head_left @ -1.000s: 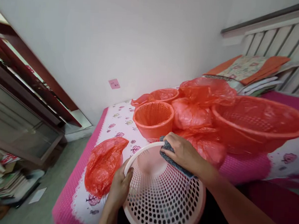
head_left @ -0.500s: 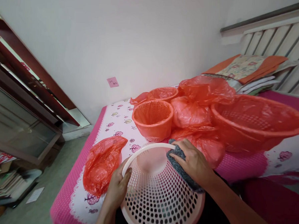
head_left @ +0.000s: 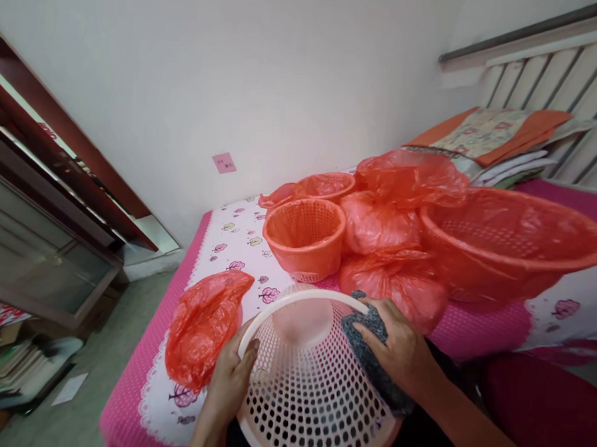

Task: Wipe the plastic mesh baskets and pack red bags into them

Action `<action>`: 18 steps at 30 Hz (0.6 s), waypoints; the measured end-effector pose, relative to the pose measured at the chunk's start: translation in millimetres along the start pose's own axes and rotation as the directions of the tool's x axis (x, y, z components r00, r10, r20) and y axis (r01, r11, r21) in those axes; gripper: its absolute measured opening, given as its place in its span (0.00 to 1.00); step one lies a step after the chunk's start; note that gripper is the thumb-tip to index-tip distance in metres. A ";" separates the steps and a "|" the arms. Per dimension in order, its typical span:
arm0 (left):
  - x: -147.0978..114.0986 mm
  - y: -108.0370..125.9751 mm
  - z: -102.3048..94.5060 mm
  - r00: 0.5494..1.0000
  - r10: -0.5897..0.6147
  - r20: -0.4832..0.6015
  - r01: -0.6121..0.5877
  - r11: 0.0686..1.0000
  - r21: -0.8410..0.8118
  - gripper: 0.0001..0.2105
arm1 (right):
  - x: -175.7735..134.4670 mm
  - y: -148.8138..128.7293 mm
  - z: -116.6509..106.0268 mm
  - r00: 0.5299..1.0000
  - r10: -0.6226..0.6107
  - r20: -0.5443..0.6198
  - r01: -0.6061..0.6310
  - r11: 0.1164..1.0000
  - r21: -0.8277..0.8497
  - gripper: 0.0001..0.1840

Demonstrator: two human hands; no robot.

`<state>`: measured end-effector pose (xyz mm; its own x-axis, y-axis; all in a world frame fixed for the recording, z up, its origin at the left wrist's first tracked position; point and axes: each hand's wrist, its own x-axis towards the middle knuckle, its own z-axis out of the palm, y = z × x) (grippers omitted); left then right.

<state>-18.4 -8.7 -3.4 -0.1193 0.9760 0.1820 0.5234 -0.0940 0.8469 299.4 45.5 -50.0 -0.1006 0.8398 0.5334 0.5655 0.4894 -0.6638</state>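
Note:
A pale pink perforated plastic basket [head_left: 310, 384] lies tilted in front of me, its white rim facing the bed. My left hand [head_left: 230, 380] grips the rim on the left side, thumb over the edge. My right hand [head_left: 397, 349] presses a grey cloth [head_left: 372, 347] against the basket's right outer wall near the rim.
On the pink bed [head_left: 478, 326] stand a small orange basket [head_left: 305, 237], a large orange basket wrapped in red plastic [head_left: 512, 241], several red plastic bags [head_left: 203, 325] and folded bedding [head_left: 493, 140] at the headboard. A dark wooden cabinet [head_left: 42, 237] and stacked books [head_left: 6, 361] stand at left.
My right hand has slid the grey cloth down along the basket's right side, from the rim toward me. The left hand keeps its grip on the rim.

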 end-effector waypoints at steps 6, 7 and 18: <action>-8.0 0.2 -6.6 0.997 -0.072 -0.003 0.072 0.996 -0.045 0.28 | 23.6 -19.0 -12.5 0.995 -0.037 0.095 0.035 0.999 0.020 0.13; -10.1 2.5 -9.7 0.997 -0.073 -0.010 0.072 0.997 -0.036 0.29 | 31.8 -24.6 -16.2 0.991 -0.045 0.127 0.044 0.999 0.013 0.14; -9.5 47.5 -33.8 0.997 0.058 0.058 -0.062 0.995 0.080 0.30 | 97.3 -82.7 -25.2 0.858 -0.256 0.445 0.296 0.955 -0.021 0.11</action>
<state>-20.9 -29.1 52.0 -0.0395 0.9787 0.2013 0.5959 -0.1386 0.7910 263.5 80.8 70.0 -0.5953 0.6998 0.3949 0.5276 0.7111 -0.4647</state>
